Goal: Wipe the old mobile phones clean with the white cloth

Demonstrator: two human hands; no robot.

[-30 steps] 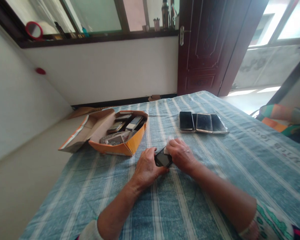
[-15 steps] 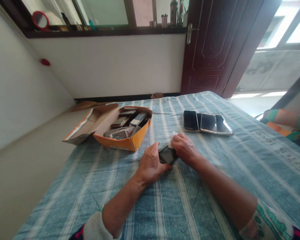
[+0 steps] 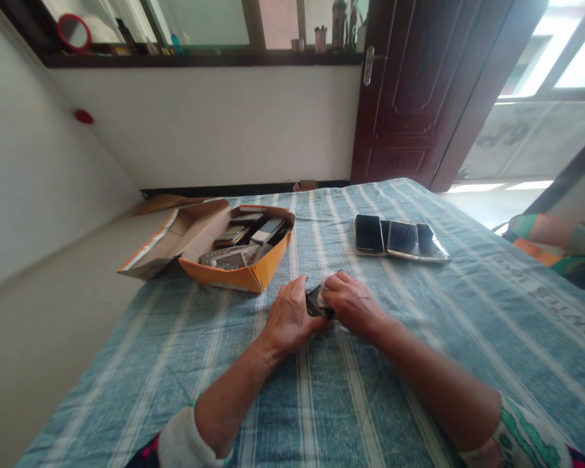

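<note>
A dark phone [image 3: 313,301] lies between my two hands over the striped blue cloth. Its left side is gripped by my left hand [image 3: 287,315], thumb along the near edge. My right hand [image 3: 351,300] presses a white tissue [image 3: 324,292] onto the phone's face and hides its right part. To the left, an orange box [image 3: 244,278] with its lid folded open holds several old phones [image 3: 268,231]. Beyond my right hand, a black phone [image 3: 369,233] lies beside a light-framed one [image 3: 403,239] and other flat devices [image 3: 431,242].
The striped cloth [image 3: 273,403] covers the whole surface under my hands. Past its far edge are a white wall [image 3: 214,123] and a dark red door [image 3: 404,97]. Colourful fabric [image 3: 556,244] sits at the right edge.
My right hand and the tissue have moved left and slightly down across the phone, covering more of its face. My left hand still grips the phone.
</note>
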